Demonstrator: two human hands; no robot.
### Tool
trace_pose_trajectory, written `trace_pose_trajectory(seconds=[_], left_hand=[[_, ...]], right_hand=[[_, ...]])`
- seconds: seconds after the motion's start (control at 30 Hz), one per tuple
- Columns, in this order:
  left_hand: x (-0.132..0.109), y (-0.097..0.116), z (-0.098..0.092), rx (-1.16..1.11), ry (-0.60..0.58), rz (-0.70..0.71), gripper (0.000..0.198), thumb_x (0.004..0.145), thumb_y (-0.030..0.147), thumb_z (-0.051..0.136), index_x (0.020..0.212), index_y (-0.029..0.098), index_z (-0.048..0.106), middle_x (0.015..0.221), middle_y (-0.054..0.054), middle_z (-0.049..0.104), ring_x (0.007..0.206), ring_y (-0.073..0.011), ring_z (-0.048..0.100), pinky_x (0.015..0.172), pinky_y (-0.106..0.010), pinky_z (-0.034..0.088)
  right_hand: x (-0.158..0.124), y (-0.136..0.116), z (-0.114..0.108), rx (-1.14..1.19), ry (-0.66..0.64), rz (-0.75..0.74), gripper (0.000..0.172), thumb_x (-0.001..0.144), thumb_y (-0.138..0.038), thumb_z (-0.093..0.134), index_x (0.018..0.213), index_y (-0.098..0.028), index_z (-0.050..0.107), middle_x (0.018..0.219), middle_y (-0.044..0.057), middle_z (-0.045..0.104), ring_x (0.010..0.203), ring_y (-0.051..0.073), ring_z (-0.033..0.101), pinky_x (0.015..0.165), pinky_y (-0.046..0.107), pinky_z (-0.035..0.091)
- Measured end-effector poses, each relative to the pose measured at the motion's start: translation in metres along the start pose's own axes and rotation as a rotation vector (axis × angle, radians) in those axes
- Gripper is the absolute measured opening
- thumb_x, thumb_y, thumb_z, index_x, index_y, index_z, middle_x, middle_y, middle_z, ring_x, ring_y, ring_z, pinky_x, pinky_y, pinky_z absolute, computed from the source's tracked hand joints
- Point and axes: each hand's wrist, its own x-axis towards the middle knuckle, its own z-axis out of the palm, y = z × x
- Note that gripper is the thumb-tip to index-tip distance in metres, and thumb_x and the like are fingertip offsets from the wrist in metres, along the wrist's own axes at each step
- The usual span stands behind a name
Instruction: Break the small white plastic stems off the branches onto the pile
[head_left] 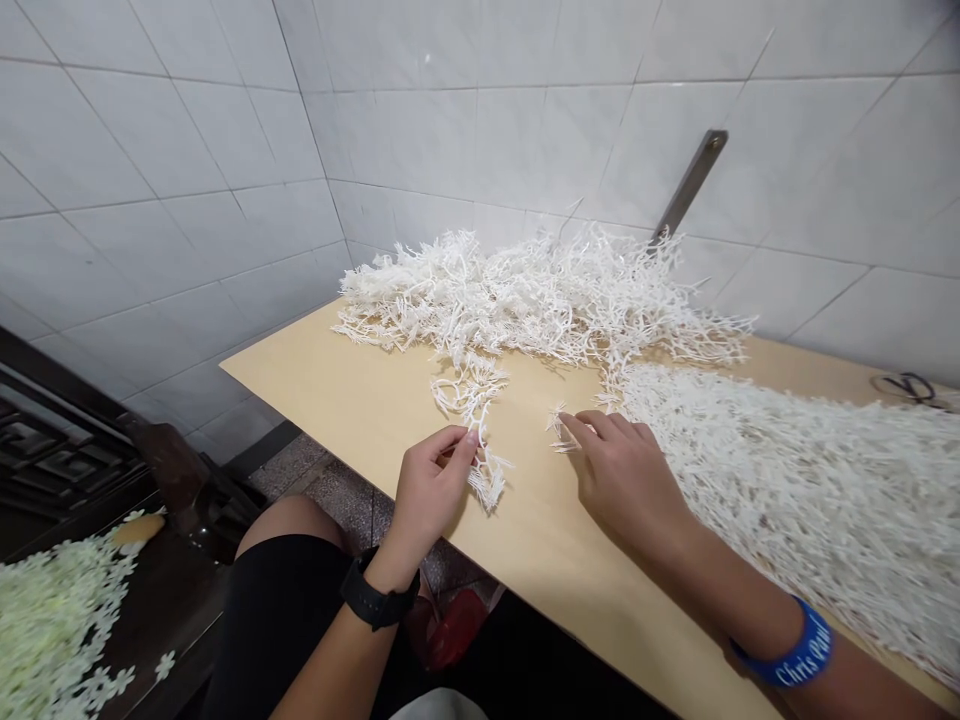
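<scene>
My left hand (pixel 433 487) pinches a white branched plastic sprig (pixel 474 420) near the front edge of the wooden table (pixel 360 385); the sprig trails from my fingers toward the far pile. My right hand (pixel 622 470) lies on the table with its fingers closed on a small white plastic piece (pixel 559 428). Beside my right hand spreads a large heap of thin white plastic pieces (pixel 787 470). A second heap of white branched sprigs (pixel 525 290) lies at the back of the table.
White tiled walls close in behind and to the left. A dark metal bar (pixel 690 185) leans on the wall. Scissors (pixel 911 387) lie at the table's far right. Pale green plastic flowers (pixel 52 620) cover a dark surface at lower left.
</scene>
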Motion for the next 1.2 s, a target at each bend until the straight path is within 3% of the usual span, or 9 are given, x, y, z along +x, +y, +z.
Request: trace_pose_trajectory(seconds=[0.1, 0.23, 0.4, 0.5, 0.57, 0.7, 0.8, 1.0, 1.2], left_hand=[[-0.004, -0.001, 0.003, 0.028, -0.001, 0.026, 0.031, 0.091, 0.041, 0.053, 0.075, 0.016, 0.064, 0.065, 0.0, 0.061, 0.062, -0.0141, 0.055, 0.058, -0.023, 0.041], [-0.01, 0.001, 0.005, 0.118, -0.091, 0.126, 0.031, 0.094, 0.038, 0.051, 0.074, 0.017, 0.063, 0.065, 0.001, 0.061, 0.062, -0.0132, 0.054, 0.06, -0.023, 0.04], [-0.012, 0.002, 0.003, 0.221, -0.021, 0.183, 0.033, 0.094, 0.034, 0.05, 0.066, 0.017, 0.056, 0.061, 0.001, 0.055, 0.06, -0.0125, 0.05, 0.059, -0.024, 0.037], [-0.008, -0.001, 0.0, 0.146, 0.132, 0.09, 0.033, 0.094, 0.035, 0.048, 0.065, 0.018, 0.051, 0.057, 0.003, 0.046, 0.053, -0.0111, 0.043, 0.052, -0.023, 0.032], [-0.006, -0.002, -0.002, 0.077, 0.149, 0.054, 0.031, 0.093, 0.036, 0.049, 0.068, 0.018, 0.053, 0.058, 0.004, 0.047, 0.054, -0.0113, 0.045, 0.052, -0.023, 0.033], [-0.006, -0.004, 0.001, 0.047, 0.035, 0.054, 0.031, 0.093, 0.039, 0.051, 0.075, 0.016, 0.061, 0.064, 0.001, 0.058, 0.062, -0.0132, 0.055, 0.058, -0.022, 0.039], [-0.008, -0.004, 0.003, 0.048, 0.037, 0.055, 0.031, 0.093, 0.04, 0.052, 0.077, 0.016, 0.063, 0.064, 0.001, 0.059, 0.063, -0.0135, 0.056, 0.06, -0.022, 0.041], [-0.014, -0.002, 0.007, 0.107, -0.005, 0.121, 0.027, 0.094, 0.037, 0.051, 0.083, 0.017, 0.064, 0.068, 0.0, 0.064, 0.064, -0.0132, 0.06, 0.06, -0.021, 0.043], [-0.015, -0.006, 0.006, 0.056, -0.001, 0.201, 0.017, 0.092, 0.03, 0.056, 0.087, 0.018, 0.067, 0.077, 0.0, 0.07, 0.071, -0.0134, 0.064, 0.068, -0.021, 0.046]], right_hand=[[0.001, -0.014, -0.007, 0.298, -0.008, 0.017, 0.023, 0.097, -0.022, 0.043, 0.102, -0.017, 0.066, 0.102, 0.011, 0.07, 0.092, 0.026, 0.06, 0.082, 0.04, 0.04], [0.004, -0.035, -0.01, 0.634, -0.256, 0.018, 0.026, 0.097, -0.037, 0.049, 0.083, -0.02, 0.062, 0.075, 0.001, 0.065, 0.07, 0.017, 0.057, 0.077, 0.035, 0.038], [-0.003, -0.047, -0.014, 0.693, -0.388, -0.148, 0.034, 0.1, -0.026, 0.041, 0.067, -0.018, 0.047, 0.064, -0.002, 0.054, 0.062, 0.013, 0.048, 0.071, 0.032, 0.032], [-0.008, -0.048, -0.02, 0.686, -0.37, -0.294, 0.031, 0.098, -0.022, 0.04, 0.069, -0.018, 0.048, 0.067, 0.0, 0.056, 0.064, 0.013, 0.049, 0.071, 0.032, 0.031], [-0.009, -0.043, -0.021, 0.593, -0.327, -0.314, 0.032, 0.098, -0.022, 0.04, 0.068, -0.018, 0.05, 0.067, 0.001, 0.058, 0.065, 0.014, 0.051, 0.071, 0.033, 0.031], [-0.002, -0.024, -0.015, 0.232, -0.213, -0.169, 0.041, 0.099, -0.031, 0.045, 0.062, -0.017, 0.054, 0.062, 0.003, 0.061, 0.06, 0.015, 0.051, 0.071, 0.035, 0.028], [0.002, -0.014, -0.012, 0.099, -0.183, -0.047, 0.048, 0.1, -0.035, 0.043, 0.056, -0.018, 0.053, 0.057, 0.003, 0.061, 0.056, 0.016, 0.051, 0.07, 0.036, 0.028], [0.0, -0.027, -0.013, 0.338, -0.162, 0.061, 0.041, 0.1, -0.029, 0.035, 0.065, -0.018, 0.052, 0.065, 0.003, 0.06, 0.062, 0.017, 0.052, 0.068, 0.033, 0.031], [0.0, -0.045, -0.013, 0.656, -0.394, 0.126, 0.043, 0.094, -0.047, 0.048, 0.062, -0.019, 0.048, 0.059, -0.001, 0.05, 0.058, 0.014, 0.046, 0.056, 0.028, 0.028]])
